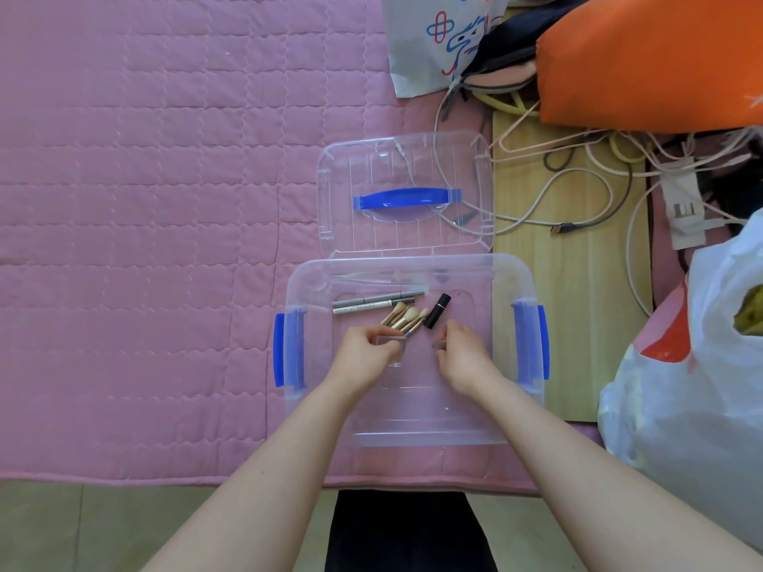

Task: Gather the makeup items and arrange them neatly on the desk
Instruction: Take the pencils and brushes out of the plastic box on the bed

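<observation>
Head: item under left hand [363, 353] unclear.

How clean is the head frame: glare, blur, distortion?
Head view: even, soft light, faint shadows; wide-angle bending toward the edges; clear box and lid show mild sheen, no harsh glare; left hand and right hand slightly soft; brushes readable.

I see a clear glossy plastic box [512, 278] with blue plastic latches [285, 348], its smooth transparent lid [342, 167], quilted matt pink cloth [144, 200], pale wood-grain board [578, 324], glossy black lipstick [437, 310], soft-bristled brushes [406, 315]
</observation>
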The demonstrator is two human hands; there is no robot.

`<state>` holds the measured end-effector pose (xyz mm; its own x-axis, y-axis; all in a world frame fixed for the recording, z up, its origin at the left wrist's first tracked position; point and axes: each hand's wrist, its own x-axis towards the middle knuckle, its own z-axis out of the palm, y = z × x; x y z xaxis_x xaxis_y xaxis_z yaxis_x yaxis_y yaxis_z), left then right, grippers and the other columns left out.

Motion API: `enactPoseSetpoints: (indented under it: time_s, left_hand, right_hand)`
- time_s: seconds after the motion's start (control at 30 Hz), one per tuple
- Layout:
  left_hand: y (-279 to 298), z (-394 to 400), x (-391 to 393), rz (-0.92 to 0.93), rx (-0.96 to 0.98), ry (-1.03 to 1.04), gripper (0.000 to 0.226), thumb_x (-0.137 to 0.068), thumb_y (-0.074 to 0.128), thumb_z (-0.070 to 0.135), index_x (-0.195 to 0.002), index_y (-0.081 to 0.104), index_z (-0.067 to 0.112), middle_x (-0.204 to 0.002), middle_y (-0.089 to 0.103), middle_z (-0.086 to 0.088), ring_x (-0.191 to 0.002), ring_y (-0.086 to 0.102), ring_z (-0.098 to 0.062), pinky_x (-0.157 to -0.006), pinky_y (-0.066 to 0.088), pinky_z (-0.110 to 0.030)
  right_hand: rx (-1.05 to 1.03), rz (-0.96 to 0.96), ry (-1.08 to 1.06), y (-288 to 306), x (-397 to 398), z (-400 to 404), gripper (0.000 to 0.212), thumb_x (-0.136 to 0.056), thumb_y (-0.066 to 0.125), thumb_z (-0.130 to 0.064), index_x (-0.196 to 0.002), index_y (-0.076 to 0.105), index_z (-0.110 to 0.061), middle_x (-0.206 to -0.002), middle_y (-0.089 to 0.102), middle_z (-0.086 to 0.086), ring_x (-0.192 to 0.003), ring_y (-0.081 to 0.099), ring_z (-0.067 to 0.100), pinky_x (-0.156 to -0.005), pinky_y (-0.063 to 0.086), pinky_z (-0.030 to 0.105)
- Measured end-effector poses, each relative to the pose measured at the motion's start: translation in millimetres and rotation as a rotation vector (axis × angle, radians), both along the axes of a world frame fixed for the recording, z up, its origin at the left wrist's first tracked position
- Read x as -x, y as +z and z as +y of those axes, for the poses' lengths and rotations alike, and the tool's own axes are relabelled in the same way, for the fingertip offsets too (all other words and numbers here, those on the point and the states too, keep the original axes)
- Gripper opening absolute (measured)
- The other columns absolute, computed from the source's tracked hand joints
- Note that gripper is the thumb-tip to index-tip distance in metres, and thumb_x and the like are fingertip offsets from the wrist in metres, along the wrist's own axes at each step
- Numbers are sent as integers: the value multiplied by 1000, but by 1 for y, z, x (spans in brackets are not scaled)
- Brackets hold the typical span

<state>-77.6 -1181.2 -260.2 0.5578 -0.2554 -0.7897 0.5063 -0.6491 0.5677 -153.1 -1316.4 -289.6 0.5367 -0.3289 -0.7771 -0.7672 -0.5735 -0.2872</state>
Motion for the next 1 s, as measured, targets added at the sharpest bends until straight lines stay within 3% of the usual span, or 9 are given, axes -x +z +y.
enactPoseSetpoints:
  time_s: [0.07, 0.13, 0.2, 0.27, 0.37, 0.5, 0.63, 0.87, 1.0]
  left_hand:
    - [3, -2, -6, -18, -24, 60, 17, -83, 56, 4, -88, 72, 11, -70, 56, 4, -63, 51, -11, -53, 40, -13]
    - [2, -4, -12, -14, -62, 109, 15, -82, 54, 6, -82, 69, 9, -67, 56, 0, -63, 48, -16, -55, 39, -19]
    - [0, -7, -18, 38, -79, 178, 12, -82, 56, 15, -77, 64, 10, -67, 56, -5, -63, 48, -19, -60, 37, -25]
    - [-4, -8, -23, 39, -103, 167, 15, -82, 58, 25, -73, 58, 13, -62, 53, -2, -59, 46, -20, -59, 37, -27]
    - [-13, -9, -26, -158, -248, -75, 24, -80, 58, 30, -64, 47, 17, -59, 49, 2, -64, 47, -23, -60, 37, -29]
    - [-16, -11, -26, -519, -423, -368, 7, -81, 51, 28, -84, 55, 22, -86, 58, 2, -79, 54, -28, -60, 36, -30]
    - [-22, -7, -24, -648, -496, -619, 24, -86, 46, 21, -108, 52, 14, -111, 51, -6, -90, 57, -35, -60, 35, -35]
    - [-33, -3, -25, -592, -589, -815, 17, -87, 45, 10, -102, 48, 17, -111, 51, -4, -89, 57, -31, -52, 28, -34]
    - [-38, -2, -23, -570, -613, -855, 18, -87, 50, 10, -104, 48, 17, -110, 50, -4, -93, 55, -29, -54, 31, -34]
  right_hand:
    - [-39, -25, -142, 1, -2, -2, 18, -90, 45, -6, -108, 47, -3, -114, 57, 19, -103, 54, 35, -77, 40, 33]
    - [-82, -50, -300, 3, -5, -3, 14, -88, 46, -5, -103, 47, -7, -110, 60, 16, -96, 55, 32, -71, 38, 29]
    - [-119, -77, -459, 4, -10, -2, 11, -86, 46, -7, -94, 47, -14, -105, 62, 12, -92, 56, 29, -73, 42, 29]
    - [-163, -107, -632, 5, -15, -2, 10, -83, 45, -9, -86, 48, -18, -99, 62, 11, -97, 60, 33, -84, 51, 39]
    - [-157, -143, -780, 5, -24, -3, 13, -79, 51, -12, -91, 48, -16, -96, 61, 12, -95, 60, 34, -82, 53, 45]
    - [-56, -184, -806, -2, -31, -2, 30, -84, 59, -25, -104, 45, -9, -101, 56, 8, -96, 56, 30, -69, 36, 30]
    - [28, -131, -696, -12, -36, 3, 38, -90, 55, -25, -118, 43, -3, -113, 58, 19, -102, 57, 36, -77, 44, 35]
    - [283, -63, -249, -12, -32, 4, 35, -96, 47, -23, -122, 39, 0, -126, 47, 19, -107, 55, 40, -72, 39, 38]
    - [300, -179, 38, -1, -27, 0, 31, -91, 53, -28, -111, 42, -6, -114, 51, 15, -96, 55, 38, -63, 34, 36]
